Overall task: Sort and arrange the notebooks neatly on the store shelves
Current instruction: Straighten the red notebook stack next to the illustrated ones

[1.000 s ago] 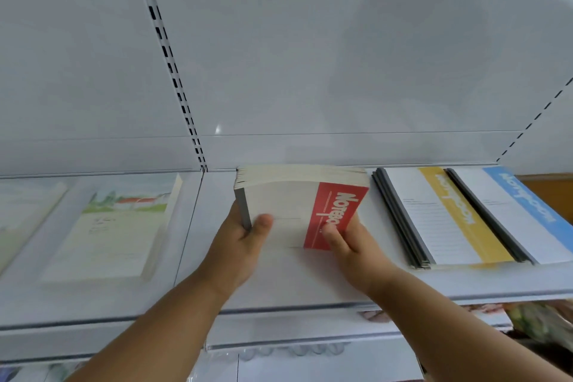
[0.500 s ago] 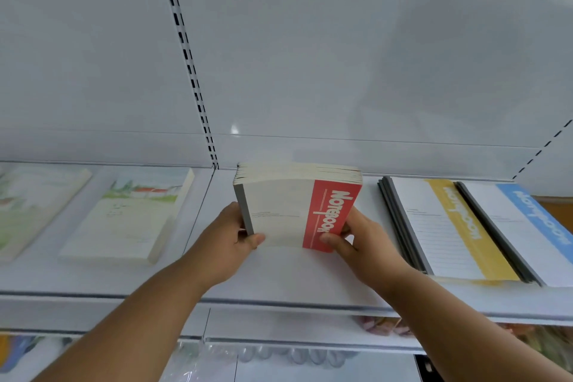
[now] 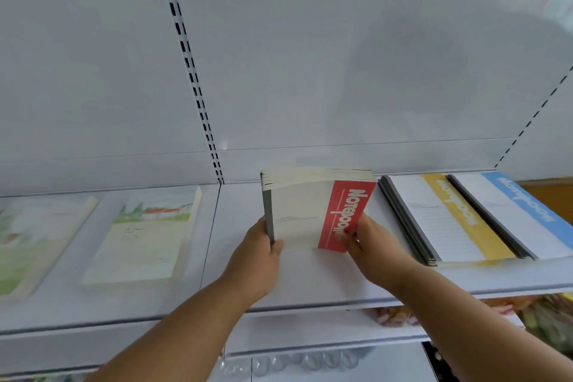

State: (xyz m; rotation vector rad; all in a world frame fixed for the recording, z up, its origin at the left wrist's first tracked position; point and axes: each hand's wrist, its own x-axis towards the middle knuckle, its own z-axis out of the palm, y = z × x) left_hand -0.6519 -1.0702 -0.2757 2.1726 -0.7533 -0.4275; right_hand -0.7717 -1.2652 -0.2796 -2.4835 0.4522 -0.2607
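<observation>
Two hands hold one stack of red-banded notebooks (image 3: pixel 313 211) at the middle of the white shelf (image 3: pixel 310 282). The left hand (image 3: pixel 259 253) grips the stack's grey spine edge, thumb on the front cover and fingers behind. The right hand (image 3: pixel 367 245) pinches the lower corner with the red band, fingers curled on the cover. The stack stands tilted, its lower edge on or just above the shelf board; several notebooks are in it, though I cannot count them exactly.

Just right of the red stack lie two more piles, flat and overlapping: one with a yellow band (image 3: pixel 449 217), touching or nearly touching the red stack, and one with a blue band (image 3: pixel 527 211) beyond it, lying partly over the yellow pile.

Left of the red stack, well apart, lie two flat piles with pale painted landscape covers: one nearer (image 3: pixel 148 232) and one at the frame's left edge (image 3: pixel 34 239), both blurred.
</observation>
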